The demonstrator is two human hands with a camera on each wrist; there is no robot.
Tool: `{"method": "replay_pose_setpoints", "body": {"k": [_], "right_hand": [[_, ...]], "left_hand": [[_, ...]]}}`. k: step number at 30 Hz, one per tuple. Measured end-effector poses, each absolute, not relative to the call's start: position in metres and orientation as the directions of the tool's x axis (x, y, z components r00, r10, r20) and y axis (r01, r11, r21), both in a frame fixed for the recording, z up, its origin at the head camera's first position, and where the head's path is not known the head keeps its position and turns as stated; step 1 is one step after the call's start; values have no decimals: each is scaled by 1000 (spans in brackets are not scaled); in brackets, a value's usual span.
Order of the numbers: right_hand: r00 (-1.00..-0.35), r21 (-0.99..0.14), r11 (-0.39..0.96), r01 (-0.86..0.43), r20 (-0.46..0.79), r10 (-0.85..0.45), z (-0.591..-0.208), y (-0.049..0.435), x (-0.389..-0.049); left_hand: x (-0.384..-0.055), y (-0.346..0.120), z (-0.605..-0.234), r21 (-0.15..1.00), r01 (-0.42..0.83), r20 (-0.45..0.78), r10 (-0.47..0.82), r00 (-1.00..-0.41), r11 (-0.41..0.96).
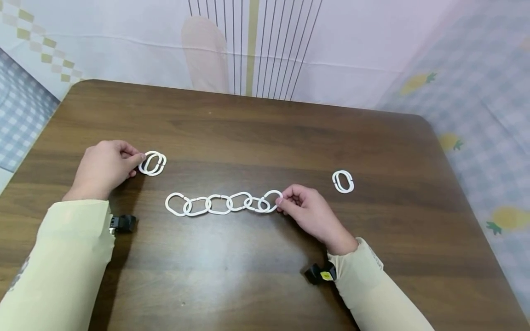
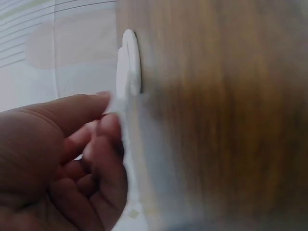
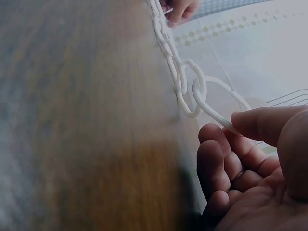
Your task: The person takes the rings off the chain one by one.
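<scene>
The left hand (image 1: pixel 105 165), at the left of the head view, pinches the edge of one of two overlapping white links (image 1: pixel 159 170) between thumb and fingertips, its other fingers curled. The right hand (image 1: pixel 310 211), right of centre, pinches the end link (image 1: pixel 271 192) of a white chain (image 1: pixel 218 213) between thumb and forefinger. The chain's six links lie across the middle of the frame, between the hands; the right wrist view shows the held link tilted up from the others.

Another overlapping pair of links (image 1: pixel 350 184) lies at centre right, beyond the right hand. The thumbs hide small parts of the links they hold. Pale sleeves (image 1: pixel 74 248) fill the lower corners of the wooden table (image 1: pixel 232 285), each with a black wrist device (image 1: pixel 124 223) at its cuff. White printed cloth (image 1: pixel 352 55) spans the top, and blue checked cloth (image 1: pixel 492 147) hangs along the right edge.
</scene>
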State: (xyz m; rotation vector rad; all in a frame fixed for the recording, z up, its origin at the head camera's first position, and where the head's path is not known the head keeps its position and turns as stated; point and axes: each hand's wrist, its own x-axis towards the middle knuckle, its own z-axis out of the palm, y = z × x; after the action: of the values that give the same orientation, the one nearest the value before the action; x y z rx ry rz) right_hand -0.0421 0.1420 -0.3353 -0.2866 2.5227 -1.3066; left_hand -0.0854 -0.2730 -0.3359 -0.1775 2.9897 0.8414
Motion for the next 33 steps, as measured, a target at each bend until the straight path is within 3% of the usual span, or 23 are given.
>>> {"method": "replay_pose_setpoints", "body": {"k": [3, 7, 11, 14, 18, 23, 28, 33], "right_hand": [[-938, -822, 568, -42, -163, -306, -336, 139, -44], [-939, -821, 569, -48, -157, -305, -337, 138, -49], [-957, -844, 534, -46, -117, -267, -346, 137, -48], [-970, -863, 501, -58, -70, -233, -356, 134, -46], [-981, -862, 496, -103, 6, -193, -360, 132, -44], [-960, -832, 492, -255, 160, -228, -353, 130, -41], [-915, -802, 447, -395, 298, -274, -347, 121, -34], [-903, -820, 391, -418, 327, -278, -348, 112, -35]], "left_hand": [[-78, -263, -334, 536, -72, 23, -100, -995, 841], [-63, -228, -331, 607, 84, 126, 9, -992, 790], [-54, -187, -334, 704, 238, 126, 212, -969, 669], [-52, -163, -339, 765, 286, 94, 338, -936, 577], [-56, -136, -346, 785, 342, 122, 413, -903, 516], [-65, -114, -352, 756, 427, 163, 489, -857, 496], [-69, -112, -355, 792, 415, 79, 599, -797, 448], [-67, -119, -362, 910, 274, 8, 647, -763, 312]]}}
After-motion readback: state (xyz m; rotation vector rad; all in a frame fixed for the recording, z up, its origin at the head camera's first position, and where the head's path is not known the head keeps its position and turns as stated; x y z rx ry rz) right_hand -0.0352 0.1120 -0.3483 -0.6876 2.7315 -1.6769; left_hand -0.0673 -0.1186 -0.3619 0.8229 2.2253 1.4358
